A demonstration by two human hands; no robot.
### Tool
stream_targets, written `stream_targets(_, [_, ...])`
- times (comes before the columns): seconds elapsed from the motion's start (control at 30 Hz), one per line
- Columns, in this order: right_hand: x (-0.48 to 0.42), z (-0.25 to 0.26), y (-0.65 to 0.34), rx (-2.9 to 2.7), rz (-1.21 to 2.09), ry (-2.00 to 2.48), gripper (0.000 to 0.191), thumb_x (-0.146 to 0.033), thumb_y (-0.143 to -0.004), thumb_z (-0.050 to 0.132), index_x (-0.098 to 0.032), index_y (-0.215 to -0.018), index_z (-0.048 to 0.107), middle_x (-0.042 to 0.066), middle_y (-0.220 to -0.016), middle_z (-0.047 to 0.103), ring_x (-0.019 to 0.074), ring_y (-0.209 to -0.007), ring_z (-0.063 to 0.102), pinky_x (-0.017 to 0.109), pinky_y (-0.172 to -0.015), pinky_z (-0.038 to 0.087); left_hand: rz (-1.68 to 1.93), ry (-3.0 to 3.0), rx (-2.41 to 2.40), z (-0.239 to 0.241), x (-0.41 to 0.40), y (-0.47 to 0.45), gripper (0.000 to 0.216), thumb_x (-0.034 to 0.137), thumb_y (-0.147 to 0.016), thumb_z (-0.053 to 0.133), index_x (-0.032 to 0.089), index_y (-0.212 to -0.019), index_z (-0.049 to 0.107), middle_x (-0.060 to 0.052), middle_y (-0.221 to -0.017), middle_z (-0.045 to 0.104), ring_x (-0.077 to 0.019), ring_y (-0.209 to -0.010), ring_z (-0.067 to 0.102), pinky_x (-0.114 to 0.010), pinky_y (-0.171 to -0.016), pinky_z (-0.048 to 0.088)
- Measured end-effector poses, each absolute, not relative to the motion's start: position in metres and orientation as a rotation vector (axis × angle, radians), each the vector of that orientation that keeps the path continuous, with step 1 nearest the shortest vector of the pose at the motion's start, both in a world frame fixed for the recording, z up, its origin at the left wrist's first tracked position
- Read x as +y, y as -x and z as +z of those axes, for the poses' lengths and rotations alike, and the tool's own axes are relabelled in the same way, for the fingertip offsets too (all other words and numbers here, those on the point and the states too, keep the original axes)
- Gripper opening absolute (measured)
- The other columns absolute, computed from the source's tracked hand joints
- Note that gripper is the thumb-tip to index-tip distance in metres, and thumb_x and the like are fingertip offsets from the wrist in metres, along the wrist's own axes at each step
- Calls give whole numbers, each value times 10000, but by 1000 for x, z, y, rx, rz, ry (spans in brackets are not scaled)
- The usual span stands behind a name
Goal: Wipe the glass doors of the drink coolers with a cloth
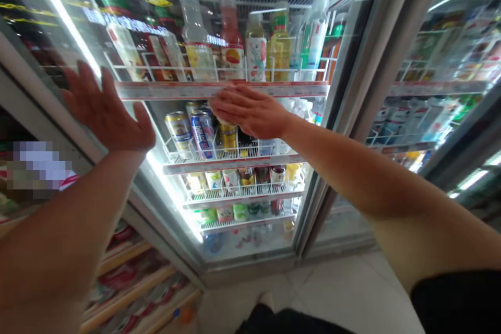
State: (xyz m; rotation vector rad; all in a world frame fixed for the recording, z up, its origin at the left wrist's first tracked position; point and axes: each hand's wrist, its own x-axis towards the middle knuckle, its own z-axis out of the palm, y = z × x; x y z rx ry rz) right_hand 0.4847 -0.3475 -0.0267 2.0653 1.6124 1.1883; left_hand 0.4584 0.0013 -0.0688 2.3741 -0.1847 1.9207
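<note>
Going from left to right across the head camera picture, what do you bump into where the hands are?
Left hand, spread flat on the open glass door → gold can → blue can → right hand, reaching in over the cans → shut door of the next fridge.

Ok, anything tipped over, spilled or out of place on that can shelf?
Nothing stands out. The cans by the right hand stand upright, the bottles above too, and no spill shows. The left hand lies flat on the glass door.
</note>
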Motion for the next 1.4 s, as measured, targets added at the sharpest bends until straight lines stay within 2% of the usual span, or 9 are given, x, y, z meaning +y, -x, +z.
stream_targets(0.17, [-346,-21,-487,1334,1670,-2373,608,-186,-990,289,-212,-1596,265,23,-1681,279,266,-1576,107,541,-1301,86,1729,-2411,-68,-62,4,-462,1082,848,-875,256,34,-1583,170,-147,-1700,62,-313,-1567,-55,-545,-1225,-98])
stream_targets(0.37, [-344,-30,-481,1610,1216,-2083,557,-191,-1012,228,-177,-1561,324,-1,-1647,355,198,-1547,239,469,-1299,161,1681,-2473,-49,-60,5,-463,1109,882,-862,152,36,-1579,124,-131,-1702,6,-326,-1552,-98,-534,-1219,-137])
stream_targets(0.57, [-371,-8,-490,1409,1649,-2370,576,-259,-1022,280,-272,-1598,255,-40,-1673,292,292,-1573,111,591,-1280,112,1759,-2448,-99,-64,9,-468,1142,894,-848,30,15,-1570,133,-150,-1694,15,-340,-1548,-90,-551,-1214,-127])
stream_targets(0.63, [-372,-16,-491,1440,1621,-2401,586,-247,-1013,308,-286,-1596,268,-46,-1670,297,293,-1576,113,589,-1288,114,1757,-2444,-114,-65,10,-468,1141,897,-849,39,21,-1574,131,-151,-1693,18,-338,-1549,-84,-550,-1215,-119])
stream_targets(0.8, [-375,-30,-484,1705,1145,-2195,543,-250,-1006,319,-299,-1542,391,-81,-1619,398,200,-1532,302,469,-1307,195,1783,-2417,-146,-65,1,-460,944,759,-970,207,46,-1585,136,-135,-1698,32,-308,-1554,-77,-537,-1227,-107])
stream_targets(0.87, [-382,-21,-484,1640,1275,-2243,528,-306,-1024,293,-298,-1543,394,-72,-1606,421,208,-1536,294,486,-1307,175,1780,-2406,-141,-66,-4,-456,884,697,-999,273,48,-1586,144,-137,-1698,41,-309,-1557,-68,-546,-1226,-103])
stream_targets(1.03, [-396,-8,-489,1109,1962,-2464,562,-349,-1040,284,-198,-1579,337,47,-1646,356,300,-1575,146,603,-1292,127,1888,-2380,-167,-70,-6,-454,741,562,-1043,307,73,-1589,195,-137,-1695,107,-276,-1569,-13,-537,-1243,-31])
stream_targets(1.23, [-394,-26,-491,1569,1477,-2231,555,-305,-1020,351,-324,-1574,333,-55,-1620,404,210,-1532,307,486,-1301,211,1938,-2345,-222,-72,-5,-455,724,532,-1038,337,75,-1587,220,-152,-1690,133,-278,-1572,15,-546,-1247,-10])
stream_targets(1.4, [-405,-18,-492,1121,1926,-2440,558,-338,-1035,308,-269,-1588,318,16,-1651,348,297,-1560,220,600,-1275,189,1888,-2361,-171,-72,-6,-454,728,539,-1035,313,75,-1587,215,-144,-1694,122,-268,-1574,-12,-556,-1249,-24])
